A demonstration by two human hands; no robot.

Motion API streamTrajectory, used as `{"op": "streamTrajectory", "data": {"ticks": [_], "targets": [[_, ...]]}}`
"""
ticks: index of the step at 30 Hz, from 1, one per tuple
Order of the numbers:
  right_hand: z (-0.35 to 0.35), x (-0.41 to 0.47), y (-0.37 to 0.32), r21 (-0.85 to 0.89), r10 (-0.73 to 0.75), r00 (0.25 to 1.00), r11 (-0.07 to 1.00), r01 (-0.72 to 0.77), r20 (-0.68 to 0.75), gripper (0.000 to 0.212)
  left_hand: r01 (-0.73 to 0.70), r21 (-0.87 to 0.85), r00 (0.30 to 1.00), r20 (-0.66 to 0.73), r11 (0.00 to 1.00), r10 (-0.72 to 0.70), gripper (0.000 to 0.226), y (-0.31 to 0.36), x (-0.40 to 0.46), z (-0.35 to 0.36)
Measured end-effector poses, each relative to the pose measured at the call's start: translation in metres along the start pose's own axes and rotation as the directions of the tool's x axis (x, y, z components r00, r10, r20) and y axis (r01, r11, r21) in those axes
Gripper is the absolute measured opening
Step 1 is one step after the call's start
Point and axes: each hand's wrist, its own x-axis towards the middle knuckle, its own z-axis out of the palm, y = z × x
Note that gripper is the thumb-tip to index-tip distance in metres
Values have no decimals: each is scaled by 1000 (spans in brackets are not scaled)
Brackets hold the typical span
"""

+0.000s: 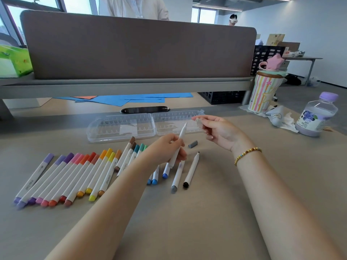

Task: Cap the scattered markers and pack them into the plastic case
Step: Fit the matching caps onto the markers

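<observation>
My left hand [169, 149] grips an uncapped white marker [180, 139], its tip pointing up and away. A short way right of that tip, my right hand [217, 131] pinches a small white cap [198, 121]. The clear plastic case [120, 128] lies open behind both hands, with nothing in its slots. Several capped markers [75, 177] lie side by side at the left. A grey marker [177, 177] and an uncapped black marker [191, 169] lie below my left hand. A loose grey cap [193, 143] rests between my hands.
Blue markers [155, 177] poke out from under my left forearm. A striped cup [262, 91], a purple-capped bottle [317, 117] and crumpled tissue [281, 119] stand at the right. Blue paper sheets [131, 99] and a black phone [145, 110] lie behind the case, before a brown divider [139, 49].
</observation>
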Motion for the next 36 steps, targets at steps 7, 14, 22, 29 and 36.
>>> {"op": "streamTrajectory", "data": {"ticks": [7, 14, 22, 29, 36], "targets": [[5, 0, 1, 137, 14, 998, 991, -6, -57, 24, 18, -63, 1000, 23, 998, -17, 20, 1, -3, 0], [11, 1, 3, -106, -88, 988, 992, 75, -125, 26, 26, -66, 998, 52, 998, -23, 22, 2, -5, 0], [24, -4, 0, -381, -140, 990, 917, 116, -34, 25, 44, -148, 999, -3, 988, -45, 24, 2, -5, 6], [33, -2, 1, -431, -166, 985, 893, 127, -54, 27, 30, -123, 992, -120, 992, -44, 26, 4, 0, 23], [36, -5, 2, -493, -115, 993, 865, 98, -3, 27, 0, 367, 990, -129, 930, 51, 29, 5, -1, 0]]}}
